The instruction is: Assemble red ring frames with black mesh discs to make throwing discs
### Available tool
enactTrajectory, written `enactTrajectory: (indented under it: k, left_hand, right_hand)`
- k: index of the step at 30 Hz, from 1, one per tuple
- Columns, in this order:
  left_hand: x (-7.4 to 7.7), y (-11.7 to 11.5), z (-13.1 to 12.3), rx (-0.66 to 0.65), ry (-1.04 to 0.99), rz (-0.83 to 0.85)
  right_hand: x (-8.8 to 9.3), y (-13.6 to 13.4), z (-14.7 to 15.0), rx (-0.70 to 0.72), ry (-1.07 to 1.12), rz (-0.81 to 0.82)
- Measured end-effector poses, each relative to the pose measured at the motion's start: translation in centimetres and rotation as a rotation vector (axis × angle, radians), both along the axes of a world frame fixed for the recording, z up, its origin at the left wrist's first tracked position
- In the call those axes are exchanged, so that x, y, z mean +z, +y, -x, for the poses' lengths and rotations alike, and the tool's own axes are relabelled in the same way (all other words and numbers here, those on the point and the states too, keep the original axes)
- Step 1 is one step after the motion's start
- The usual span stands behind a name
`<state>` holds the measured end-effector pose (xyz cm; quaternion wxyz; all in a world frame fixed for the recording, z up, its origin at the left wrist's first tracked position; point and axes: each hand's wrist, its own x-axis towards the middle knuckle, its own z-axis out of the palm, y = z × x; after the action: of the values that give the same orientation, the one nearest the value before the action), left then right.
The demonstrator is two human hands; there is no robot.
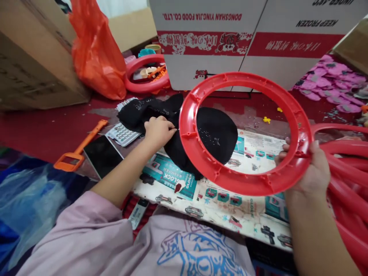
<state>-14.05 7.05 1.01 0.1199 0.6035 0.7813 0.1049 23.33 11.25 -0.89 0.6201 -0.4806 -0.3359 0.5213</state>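
A large red plastic ring, ribbed along its inner channel, is tilted up in front of me. My right hand is closed around its right side, thumb in front and fingers behind. Through and beside the ring shows a black cloth piece with shiny studs, one group shaped like a star. My left hand rests on the black fabric left of the ring, its fingers bent and pinching the cloth. Under the cloth lies a printed white and teal cardboard sheet.
Left of the cloth lie a dark flat phone-like slab, an orange plastic handle and blister-like cards. Several red rings pile up at right. A white and red carton, an orange bag and pink pieces stand behind.
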Motion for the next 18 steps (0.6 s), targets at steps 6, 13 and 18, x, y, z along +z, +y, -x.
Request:
enactTrajectory:
  k: [6,13,18]
  left_hand:
    - [0.4,0.6,0.8,0.090,0.151,-0.179]
    - [4.5,0.8,4.5,0.111,0.046,-0.413]
    - [5.7,1.1,6.2,0.133,-0.042,-0.409]
  right_hand:
    - [1.6,-0.7,1.6,-0.222,0.101,0.089]
    - [2.4,-1.1,2.0,-0.199,0.117,0.103]
    - [2.2,-1.1,2.1,-0.159,0.112,0.141]
